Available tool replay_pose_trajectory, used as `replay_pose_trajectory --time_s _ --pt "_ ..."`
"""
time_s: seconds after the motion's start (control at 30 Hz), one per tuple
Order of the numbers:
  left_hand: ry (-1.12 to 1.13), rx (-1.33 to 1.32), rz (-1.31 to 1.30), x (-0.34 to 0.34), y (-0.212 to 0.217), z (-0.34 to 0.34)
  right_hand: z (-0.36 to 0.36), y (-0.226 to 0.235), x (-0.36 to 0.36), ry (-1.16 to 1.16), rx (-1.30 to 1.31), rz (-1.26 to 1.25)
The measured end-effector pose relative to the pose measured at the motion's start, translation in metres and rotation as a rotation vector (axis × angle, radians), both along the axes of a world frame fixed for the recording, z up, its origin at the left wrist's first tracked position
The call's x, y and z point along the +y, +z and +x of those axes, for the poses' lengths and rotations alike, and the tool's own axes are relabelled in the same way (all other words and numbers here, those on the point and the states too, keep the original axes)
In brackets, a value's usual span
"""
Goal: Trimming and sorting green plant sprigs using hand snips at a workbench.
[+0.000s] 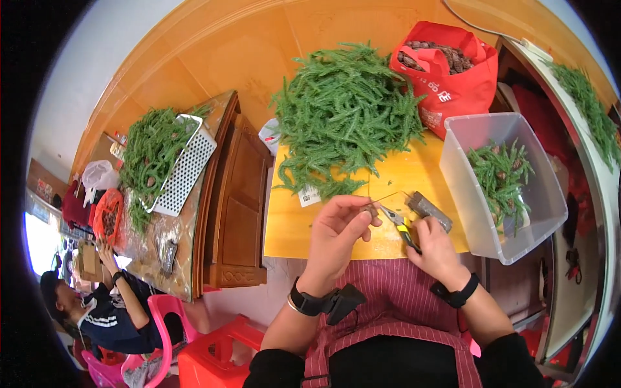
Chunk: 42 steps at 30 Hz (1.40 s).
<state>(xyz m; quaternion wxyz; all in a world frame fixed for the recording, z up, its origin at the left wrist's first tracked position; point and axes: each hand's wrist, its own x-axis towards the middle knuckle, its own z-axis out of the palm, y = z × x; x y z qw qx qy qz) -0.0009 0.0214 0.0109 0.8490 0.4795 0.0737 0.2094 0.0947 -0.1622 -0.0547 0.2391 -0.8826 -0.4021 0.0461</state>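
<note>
My left hand [339,236] is closed in a pinch on a small brown pine cone [373,211], mostly hidden by the fingers. A thin wire [386,196] sticks out from it toward the right. In my right hand [438,249] is a pair of pliers [402,227] with yellow and black handles, its jaws pointing at the pine cone. Just beyond the right hand lies a dark, narrow wrapped bundle [429,210] on the yellow tabletop [304,236]. A large heap of green artificial pine sprigs [349,110] covers the table's far part.
On the right stands a clear plastic bin [517,242] holding sprigs with pine cones. Behind it is a red bag [462,90] full of pine cones. At left, a side table [145,258] carries a white basket [184,174] and more sprigs; a person [107,313] sits beside it.
</note>
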Motion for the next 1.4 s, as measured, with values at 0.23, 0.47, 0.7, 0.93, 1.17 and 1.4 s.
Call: replay_pose_trajectory --time_s 0.23,0.47,0.7,0.93,1.17,1.4 --pt "-0.079 0.02 0.041 0.005 -0.004 0.002 0.013 0.036 -0.023 0.038 0.235 0.445" --pt "-0.132 0.021 0.039 0.005 0.0 0.007 0.0 0.069 -0.032 0.101 0.326 0.373" --pt "-0.129 0.033 0.07 0.005 0.004 0.004 0.003 0.071 -0.028 0.217 0.237 0.432" --pt "-0.125 0.055 0.125 0.004 0.006 0.004 0.006 0.073 -0.027 0.238 0.216 0.435" --pt "-0.129 0.054 0.158 0.004 0.003 0.005 0.006 0.073 -0.028 0.22 0.171 0.429" --pt "-0.086 0.045 0.189 0.002 0.005 0.006 0.003 0.075 -0.027 0.17 0.148 0.423"
